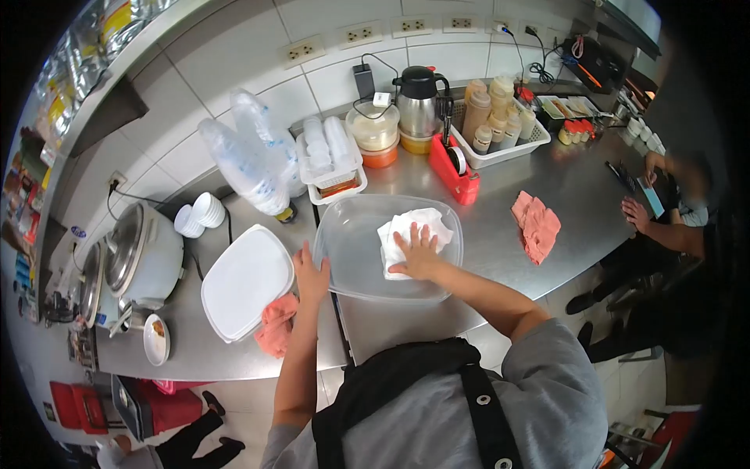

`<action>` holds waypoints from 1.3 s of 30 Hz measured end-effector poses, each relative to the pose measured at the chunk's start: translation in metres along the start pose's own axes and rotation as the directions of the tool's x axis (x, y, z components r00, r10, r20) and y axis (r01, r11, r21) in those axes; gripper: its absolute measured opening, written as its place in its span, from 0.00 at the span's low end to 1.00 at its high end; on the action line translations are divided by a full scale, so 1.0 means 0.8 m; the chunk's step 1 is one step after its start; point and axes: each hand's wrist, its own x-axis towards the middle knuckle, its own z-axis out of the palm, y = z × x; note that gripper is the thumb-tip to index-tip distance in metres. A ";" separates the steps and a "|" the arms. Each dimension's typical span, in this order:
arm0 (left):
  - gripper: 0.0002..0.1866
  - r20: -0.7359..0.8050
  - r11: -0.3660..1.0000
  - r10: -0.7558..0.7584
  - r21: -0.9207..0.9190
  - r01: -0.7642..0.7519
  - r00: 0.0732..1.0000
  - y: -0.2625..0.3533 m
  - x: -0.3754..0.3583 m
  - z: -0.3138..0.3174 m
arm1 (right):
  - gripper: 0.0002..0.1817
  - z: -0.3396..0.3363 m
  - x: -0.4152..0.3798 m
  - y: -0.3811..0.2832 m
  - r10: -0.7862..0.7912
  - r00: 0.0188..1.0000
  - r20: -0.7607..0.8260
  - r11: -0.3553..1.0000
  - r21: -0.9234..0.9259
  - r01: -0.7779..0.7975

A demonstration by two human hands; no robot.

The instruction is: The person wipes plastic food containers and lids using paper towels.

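Observation:
A clear plastic tub [351,227] rests on the steel counter in front of me. My left hand [312,275] grips its left rim, thumb apart from the other fingers. Inside the tub, my right hand [420,254] lies flat with spread fingers, pressing on a folded white cloth [433,223]. Left of the tub is a white lid [246,277], partly over a crumpled salmon-coloured cloth [275,328]. A second salmon-coloured cloth [536,227] lies on the counter to the right.
Behind the tub stand a red holder [455,172], a thermal jug [419,98] and a white basket [516,148] of sauce bottles. Large cookers [144,258] and a small bowl [156,340] occupy the left. Another person's hand [637,213] is at the far right.

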 end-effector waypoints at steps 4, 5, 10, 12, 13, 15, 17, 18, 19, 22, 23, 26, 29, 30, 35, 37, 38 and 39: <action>0.23 0.203 0.985 -0.153 -0.046 0.165 0.967 0.002 0.036 0.018 | 0.44 0.020 0.018 0.001 -0.065 0.996 -0.053 0.997 0.039 0.067; 0.23 0.194 0.980 -0.159 -0.091 0.179 0.968 -0.002 0.036 0.023 | 0.43 0.025 0.027 0.005 -0.082 0.994 -0.073 0.995 0.042 0.085; 0.21 0.184 0.964 -0.168 -0.175 0.200 0.969 0.020 0.026 0.006 | 0.43 0.034 0.078 -0.064 0.101 0.973 -0.208 0.995 0.034 -0.096; 0.21 0.134 0.966 -0.145 -0.196 0.170 0.980 0.014 0.023 0.007 | 0.43 0.032 0.097 -0.097 0.156 0.957 -0.244 0.988 0.047 -0.149; 0.21 0.104 0.967 -0.141 -0.200 0.159 0.985 0.011 0.020 0.008 | 0.41 0.036 0.107 -0.108 0.122 0.949 -0.289 0.992 0.075 -0.105; 0.21 0.087 0.964 -0.153 -0.207 0.168 0.984 0.011 0.016 0.008 | 0.38 0.040 0.120 -0.129 0.002 0.935 -0.354 0.999 0.041 0.013; 0.20 0.110 0.956 -0.181 -0.212 0.201 0.977 0.012 0.017 0.004 | 0.35 0.038 0.116 -0.135 -0.183 0.924 -0.336 0.981 -0.006 0.193; 0.20 0.112 0.958 -0.175 -0.209 0.196 0.978 0.011 0.017 0.004 | 0.35 0.043 0.118 -0.135 -0.277 0.911 -0.306 0.955 0.015 0.296; 0.20 0.113 0.959 -0.170 -0.208 0.191 0.979 0.010 0.018 0.004 | 0.35 0.050 0.120 -0.137 -0.371 0.886 -0.276 0.917 0.038 0.396; 0.19 0.078 0.963 -0.168 -0.198 0.180 0.983 0.005 0.016 0.008 | 0.34 0.048 0.098 -0.128 -0.644 0.758 -0.107 0.762 -0.006 0.647; 0.19 0.063 0.965 -0.168 -0.195 0.178 0.984 0.004 0.014 0.009 | 0.34 0.043 0.083 -0.122 -0.717 0.696 -0.030 0.697 -0.031 0.716; 0.18 0.081 0.945 -0.248 -0.200 0.260 0.965 0.020 0.014 0.000 | 0.25 0.043 0.052 -0.103 -0.876 0.465 0.125 0.474 0.052 0.879; 0.18 0.066 0.930 -0.289 -0.219 0.296 0.955 0.024 0.012 0.000 | 0.20 0.047 0.041 -0.062 -0.890 0.419 0.179 0.446 0.155 0.881; 0.18 0.048 0.934 -0.283 -0.211 0.287 0.958 0.023 0.010 0.001 | 0.19 0.041 0.033 -0.047 -0.882 0.421 0.213 0.466 0.247 0.850; 0.18 0.019 0.942 -0.262 -0.212 0.260 0.965 0.005 0.006 0.016 | 0.17 -0.043 -0.031 0.021 -0.682 0.556 0.475 0.729 0.377 0.572; 0.18 0.021 0.935 -0.269 -0.232 0.266 0.963 0.012 0.006 0.012 | 0.18 -0.072 -0.055 0.039 -0.581 0.607 0.542 0.804 0.266 0.532; 0.18 0.021 0.932 -0.273 -0.241 0.270 0.962 0.016 0.006 0.008 | 0.19 -0.083 -0.066 0.042 -0.528 0.630 0.570 0.834 0.208 0.511; 0.18 0.015 0.934 -0.273 -0.236 0.268 0.962 0.018 0.006 0.006 | 0.18 -0.094 -0.079 0.041 -0.490 0.673 0.554 0.852 0.143 0.503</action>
